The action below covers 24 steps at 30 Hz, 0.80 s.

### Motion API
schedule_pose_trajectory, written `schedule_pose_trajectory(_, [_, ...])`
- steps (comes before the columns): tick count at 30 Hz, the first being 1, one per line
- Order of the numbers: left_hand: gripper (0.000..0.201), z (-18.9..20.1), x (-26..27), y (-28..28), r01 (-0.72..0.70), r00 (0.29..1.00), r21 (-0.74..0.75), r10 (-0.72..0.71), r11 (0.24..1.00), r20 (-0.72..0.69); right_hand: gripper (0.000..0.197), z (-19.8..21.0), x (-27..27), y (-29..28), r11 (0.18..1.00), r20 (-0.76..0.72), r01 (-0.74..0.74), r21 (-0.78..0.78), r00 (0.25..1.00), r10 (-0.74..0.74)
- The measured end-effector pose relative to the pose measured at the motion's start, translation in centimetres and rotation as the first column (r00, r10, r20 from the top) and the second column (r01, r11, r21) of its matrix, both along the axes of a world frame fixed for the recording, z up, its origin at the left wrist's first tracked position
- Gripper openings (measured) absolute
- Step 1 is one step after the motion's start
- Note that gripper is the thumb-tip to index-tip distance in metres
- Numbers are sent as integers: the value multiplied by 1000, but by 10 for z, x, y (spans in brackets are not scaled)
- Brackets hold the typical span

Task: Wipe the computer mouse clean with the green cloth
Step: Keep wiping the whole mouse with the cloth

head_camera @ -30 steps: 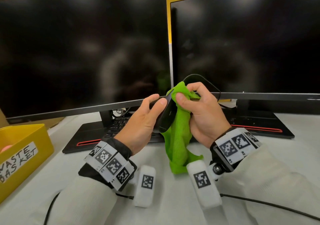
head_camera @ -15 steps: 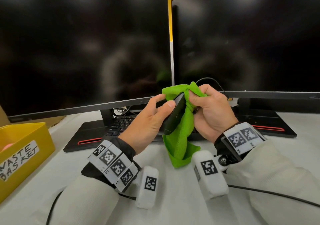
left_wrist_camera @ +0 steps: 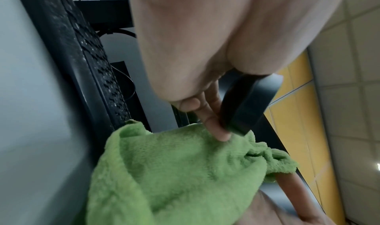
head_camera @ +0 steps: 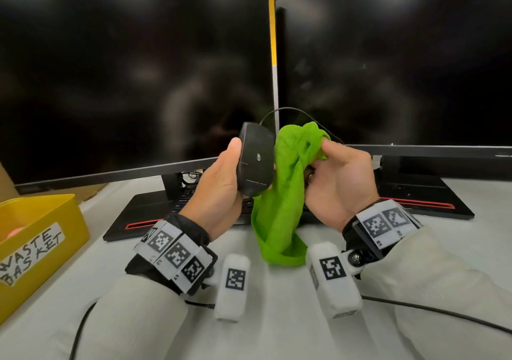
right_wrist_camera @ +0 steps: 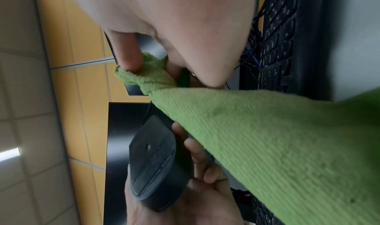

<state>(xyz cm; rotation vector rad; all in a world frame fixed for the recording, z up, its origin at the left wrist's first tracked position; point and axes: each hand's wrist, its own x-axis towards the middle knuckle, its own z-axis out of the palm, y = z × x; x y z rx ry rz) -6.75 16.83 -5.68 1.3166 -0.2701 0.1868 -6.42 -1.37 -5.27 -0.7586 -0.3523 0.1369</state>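
Note:
My left hand [head_camera: 221, 176] grips the black wired computer mouse [head_camera: 255, 163] above the desk, its flat underside turned toward me, thumb on its left edge and fingers behind it. The mouse [left_wrist_camera: 246, 101] [right_wrist_camera: 156, 163] shows in both wrist views too. My right hand [head_camera: 335, 176] pinches the bunched top of the green cloth [head_camera: 285, 193] just right of the mouse; the rest of the cloth hangs down to the desk. The cloth [left_wrist_camera: 185, 171] [right_wrist_camera: 267, 139] fills the lower part of each wrist view. Cloth and mouse sit side by side, barely touching.
Two dark monitors [head_camera: 133, 77] [head_camera: 396, 63] stand close behind my hands. A black keyboard [head_camera: 188, 193] lies under them on the white desk [head_camera: 277, 332]. A yellow bin labelled waste basket [head_camera: 36, 237] sits at the left. A black cable [head_camera: 443, 312] runs off to the right.
My left hand has turned the mouse so its underside faces me and lifted it slightly. My right hand has pulled the cloth off the mouse to the right.

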Motion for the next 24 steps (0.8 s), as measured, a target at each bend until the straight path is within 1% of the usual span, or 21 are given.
schedule_pose_trajectory(2, [55,0,3,2,-28,1000,-5,28,1000,-10,50,0,0,-2,994,57,-109,2,992,108])
schedule_pose_trajectory(3, [56,0,2,2,-21,1000,-5,21,1000,-22,49,0,-1,-2,990,87,-139,-11,986,139])
schedule_pose_trajectory(4, [59,0,3,3,-13,999,-13,13,1000,-33,48,0,-1,0,988,114,-152,-39,981,155])
schedule_pose_trajectory(5, [62,0,3,4,-8,999,-22,7,1000,-38,48,0,-2,2,987,141,-128,-93,980,140])
schedule_pose_trajectory(7, [62,1,1,5,-26,999,-52,24,998,-40,52,1,-6,10,972,214,-22,-234,974,74])
schedule_pose_trajectory(9, [60,-1,2,7,-2,1000,-62,0,998,-29,55,-3,-11,19,942,333,55,-332,941,63])
schedule_pose_trajectory(10, [61,-2,1,7,6,999,-62,-8,998,-31,55,-5,-13,23,921,388,94,-379,920,65])
schedule_pose_trajectory(11, [63,-2,0,6,-1,999,-66,-2,998,-40,53,-7,-15,26,894,425,159,-418,904,38])
schedule_pose_trajectory(12, [63,-1,0,4,-16,998,-82,11,996,-60,49,-9,-14,27,863,452,244,-443,892,-20])
schedule_pose_trajectory(14, [64,3,-3,1,-46,992,-129,30,991,-119,38,-10,-12,26,785,485,408,-466,860,-159])
schedule_pose_trajectory(15, [66,4,-2,1,-40,989,-160,17,986,-144,32,-10,-10,24,750,491,459,-475,846,-207])
schedule_pose_trajectory(16, [68,6,-2,0,-31,987,-194,0,980,-161,30,-11,-9,22,719,493,497,-486,835,-245])
schedule_pose_trajectory(18, [65,8,-2,-1,-31,987,-213,-3,977,-158,41,-12,-5,19,668,490,543,-508,821,-294])
schedule_pose_trajectory(19, [65,9,-2,-2,-29,990,-213,-2,977,-142,44,-14,-3,18,658,478,552,-512,820,-315])
schedule_pose_trajectory(20, [67,10,-3,-2,-32,993,-214,5,976,-122,45,-13,-2,18,662,460,552,-508,823,-334])
schedule_pose_trajectory(21, [72,10,-4,-2,-49,995,-205,29,978,-100,45,-13,-1,18,688,424,539,-486,834,-354])
schedule_pose_trajectory(22, [78,10,-5,-1,-85,994,-173,73,981,-78,42,-12,0,18,742,360,505,-441,857,-369])
schedule_pose_trajectory(23, [88,10,-5,1,-140,989,-126,134,982,-56,38,-11,1,17,819,267,439,-368,894,-359])
schedule_pose_trajectory(24, [97,9,-5,3,-202,979,-57,201,978,-27,33,-8,1,14,895,160,341,-288,938,-306])
